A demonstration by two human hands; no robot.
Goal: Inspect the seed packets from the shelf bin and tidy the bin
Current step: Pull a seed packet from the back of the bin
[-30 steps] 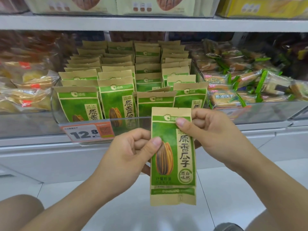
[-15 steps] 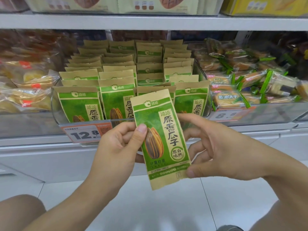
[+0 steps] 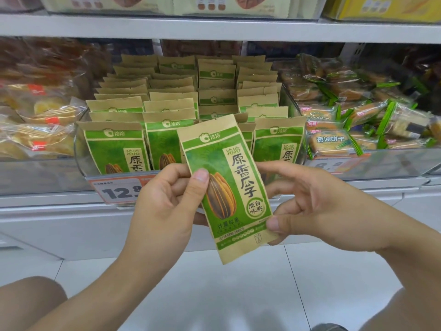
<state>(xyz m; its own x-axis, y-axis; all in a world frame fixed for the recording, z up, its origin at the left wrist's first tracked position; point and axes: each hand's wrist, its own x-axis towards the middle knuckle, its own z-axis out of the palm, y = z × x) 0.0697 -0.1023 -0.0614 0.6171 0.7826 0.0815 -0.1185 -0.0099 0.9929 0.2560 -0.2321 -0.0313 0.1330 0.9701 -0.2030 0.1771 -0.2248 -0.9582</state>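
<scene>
A green and kraft-brown sunflower seed packet (image 3: 229,177) is held in front of the shelf, tilted with its top leaning left. My left hand (image 3: 167,206) grips its left edge, thumb on the front. My right hand (image 3: 317,206) pinches its lower right corner between thumb and finger. Behind it, the clear shelf bin (image 3: 80,151) holds several rows of the same seed packets (image 3: 114,149) standing upright.
A price tag (image 3: 117,189) reading 12.8 hangs on the bin's front. Green-wrapped biscuit packs (image 3: 334,142) fill the bin to the right, clear-bagged pastries (image 3: 40,139) the one to the left. A shelf board (image 3: 214,27) runs above; white floor tiles (image 3: 238,295) lie below.
The packet rose from hanging low and upright to a left-leaning tilt closer to the bin. My right hand slid from its top right edge down to the lower right corner.
</scene>
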